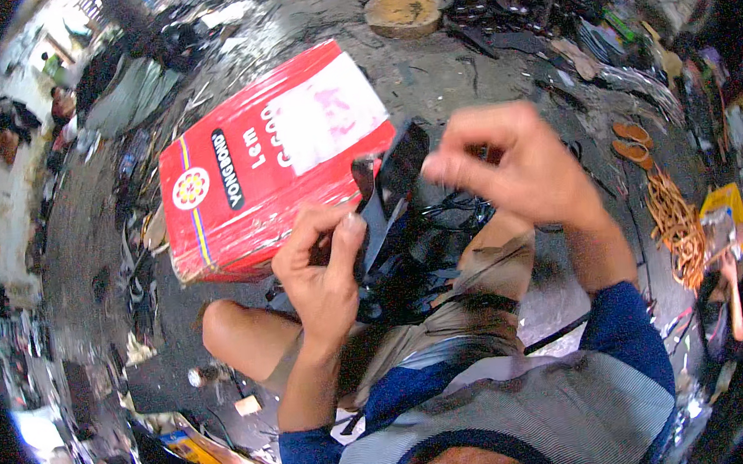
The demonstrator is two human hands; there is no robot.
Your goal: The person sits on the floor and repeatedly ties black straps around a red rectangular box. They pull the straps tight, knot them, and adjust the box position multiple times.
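My left hand (323, 258) pinches a dark, curved, flexible piece (372, 223) between thumb and fingers. The piece has black faces and a grey-blue side, and its wide black end (403, 153) stands up toward my right hand. My right hand (502, 163) is raised beside it, blurred by motion, with its fingers curled in toward the thumb. Anything in those fingers is too small or hidden to make out. Just past my left hand lies a large red carton (243, 177) with a white patch. More black pieces (412, 286) lie in my lap, below the hands.
A round wooden block (403, 14) stands on the floor ahead, beside a heap of black scraps (511, 8). On the right are brown sandals (632, 145), a bundle of tan strips (675, 223) and another person's arm (734, 297). Scraps litter the left floor.
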